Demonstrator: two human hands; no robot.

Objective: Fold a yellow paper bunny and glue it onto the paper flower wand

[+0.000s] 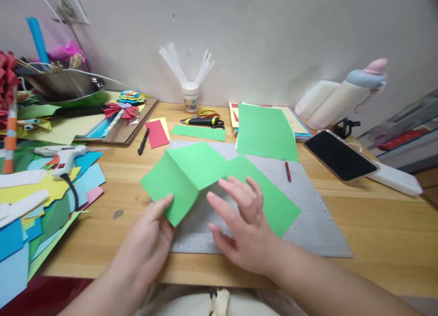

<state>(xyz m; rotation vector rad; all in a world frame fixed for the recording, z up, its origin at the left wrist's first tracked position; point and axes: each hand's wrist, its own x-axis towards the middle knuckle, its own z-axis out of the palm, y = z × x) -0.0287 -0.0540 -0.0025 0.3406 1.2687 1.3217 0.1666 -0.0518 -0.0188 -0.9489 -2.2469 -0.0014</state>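
Observation:
My left hand (150, 240) pinches the near left corner of a green sheet of paper (198, 165), thumb on top. A crease runs across this sheet, and it is lifted and bent above the grey cutting mat (318, 225). My right hand (242, 220) hovers over the mat with its fingers spread, close to the sheet's right edge, holding nothing. Beneath and beyond the right hand, a second green piece of paper (273, 197) lies on the mat, partly hidden by the hand. Whether the two green pieces are joined I cannot tell.
Green paper (267, 131) tops a stack at the back. A cutter (201, 121), a green strip (198, 132) and a black pen (143, 142) lie behind the mat. A pencil (288, 171) rests on it. Left are a glue gun (65, 157) and paper scraps; right, a phone (338, 154).

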